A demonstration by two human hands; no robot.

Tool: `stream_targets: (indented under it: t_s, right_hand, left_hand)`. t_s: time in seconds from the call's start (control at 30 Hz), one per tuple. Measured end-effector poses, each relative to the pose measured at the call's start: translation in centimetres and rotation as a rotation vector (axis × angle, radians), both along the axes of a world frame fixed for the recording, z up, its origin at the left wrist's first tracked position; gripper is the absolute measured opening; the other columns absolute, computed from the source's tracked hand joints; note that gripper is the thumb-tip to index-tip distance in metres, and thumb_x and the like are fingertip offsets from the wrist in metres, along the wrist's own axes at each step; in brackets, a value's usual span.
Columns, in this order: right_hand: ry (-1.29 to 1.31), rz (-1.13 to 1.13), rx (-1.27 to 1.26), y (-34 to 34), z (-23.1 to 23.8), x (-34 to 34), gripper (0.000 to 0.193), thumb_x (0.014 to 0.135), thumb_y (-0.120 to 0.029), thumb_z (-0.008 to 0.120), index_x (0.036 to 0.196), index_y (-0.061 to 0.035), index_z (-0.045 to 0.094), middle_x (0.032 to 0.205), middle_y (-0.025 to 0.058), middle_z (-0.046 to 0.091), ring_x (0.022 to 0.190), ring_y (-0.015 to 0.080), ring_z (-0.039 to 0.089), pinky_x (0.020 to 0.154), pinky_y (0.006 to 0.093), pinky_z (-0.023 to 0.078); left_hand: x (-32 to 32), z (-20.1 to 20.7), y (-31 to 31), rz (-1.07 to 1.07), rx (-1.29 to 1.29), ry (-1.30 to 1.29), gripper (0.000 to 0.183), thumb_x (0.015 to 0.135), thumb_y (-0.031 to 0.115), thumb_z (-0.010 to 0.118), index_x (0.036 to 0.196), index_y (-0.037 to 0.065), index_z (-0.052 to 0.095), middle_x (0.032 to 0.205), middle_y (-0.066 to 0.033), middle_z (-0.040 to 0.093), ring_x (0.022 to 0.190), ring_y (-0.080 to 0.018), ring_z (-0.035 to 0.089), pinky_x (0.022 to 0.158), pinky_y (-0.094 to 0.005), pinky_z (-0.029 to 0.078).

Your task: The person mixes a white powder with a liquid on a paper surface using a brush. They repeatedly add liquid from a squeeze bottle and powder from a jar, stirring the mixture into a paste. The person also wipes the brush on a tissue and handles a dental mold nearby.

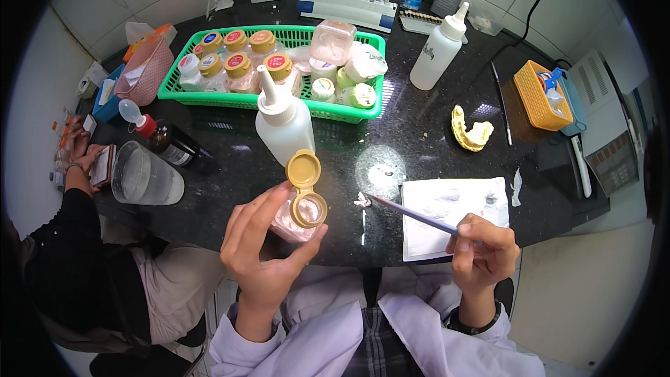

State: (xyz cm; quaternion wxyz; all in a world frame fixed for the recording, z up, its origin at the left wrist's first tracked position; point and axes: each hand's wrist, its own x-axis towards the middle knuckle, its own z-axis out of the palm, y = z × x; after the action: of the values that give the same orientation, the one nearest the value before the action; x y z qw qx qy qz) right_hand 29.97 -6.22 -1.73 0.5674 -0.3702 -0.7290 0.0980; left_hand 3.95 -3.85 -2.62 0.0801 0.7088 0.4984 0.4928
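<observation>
My left hand (249, 243) is wrapped round a small clear jar of pale pink powder (288, 227), its gold flip cap (303, 169) standing open. Between the thumb and fingers of my right hand (481, 255) is a slim, bluish-purple pen-like tool (422, 217). Its far tip points left, beside a small white scrap (362, 200) on the black counter; I cannot tell whether they touch. Under the tool lies a folded white paper towel (427, 239) with grey smudges. A white squeeze bottle with a nozzle (285, 129) stands just beyond the jar.
A green basket (209, 95) of gold-capped jars spans the back. Around it are a second squeeze bottle (436, 56), a yellowish dental cast (469, 132), a brown bottle (172, 144) and a clear cup (146, 176). A yellow basket (534, 101) stands right; another person (77, 251) sits left.
</observation>
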Motion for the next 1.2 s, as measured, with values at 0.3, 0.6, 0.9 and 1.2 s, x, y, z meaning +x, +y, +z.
stream_targets:
  t_s: [0.3, 0.6, 0.9, 1.2]
  right_hand:
    - [0.029, 0.04, -0.009, 0.0, 0.1, 0.1, 0.034, 0.067, 0.017, 0.054, 0.099, 0.0082, 0.055, 0.059, 0.0073, 0.055, 0.047, 0.0142, 0.054, 0.042, 0.0256, 0.04]
    - [0.044, 0.015, -0.012, -0.4, 0.1, 0.6, 0.032, 0.069, 0.017, 0.054, 0.099, 0.0083, 0.055, 0.06, 0.0077, 0.056, 0.048, 0.0144, 0.055, 0.043, 0.0255, 0.042]
    - [0.206, -0.015, 0.006, -1.3, 0.9, 0.2, 0.017, 0.086, 0.007, 0.046, 0.103, 0.0064, 0.045, 0.057, 0.0061, 0.052, 0.043, 0.0114, 0.049, 0.04, 0.0249, 0.038]
    - [0.277, 0.091, -0.167, -1.0, 2.6, -2.7, 0.02, 0.077, 0.01, 0.055, 0.097, 0.0103, 0.054, 0.064, 0.0089, 0.06, 0.048, 0.0094, 0.054, 0.044, 0.0222, 0.041]
  left_hand:
    - [0.1, 0.0, 0.3, -0.002, 0.054, 0.027, 0.062, 0.057, 0.008, 0.087, 0.114, 0.002, 0.065, 0.103, -0.0137, 0.07, 0.087, -0.0251, 0.067, 0.073, -0.0326, 0.049]
    - [0.0, 0.1, 0.1, -0.007, 0.033, 0.021, 0.061, 0.057, 0.007, 0.087, 0.114, 0.002, 0.065, 0.103, -0.0139, 0.07, 0.088, -0.0256, 0.066, 0.076, -0.0333, 0.05]
    - [0.2, 0.2, 0.3, -0.026, 0.036, 0.022, 0.061, 0.055, 0.005, 0.086, 0.113, 0.004, 0.067, 0.106, -0.013, 0.07, 0.088, -0.0265, 0.065, 0.075, -0.0331, 0.051]
    - [0.5, 0.1, 0.2, -0.07, 0.035, 0.069, 0.062, 0.047, 0.004, 0.082, 0.108, 0.01, 0.072, 0.112, -0.0062, 0.069, 0.089, -0.0239, 0.061, 0.076, -0.0327, 0.052]
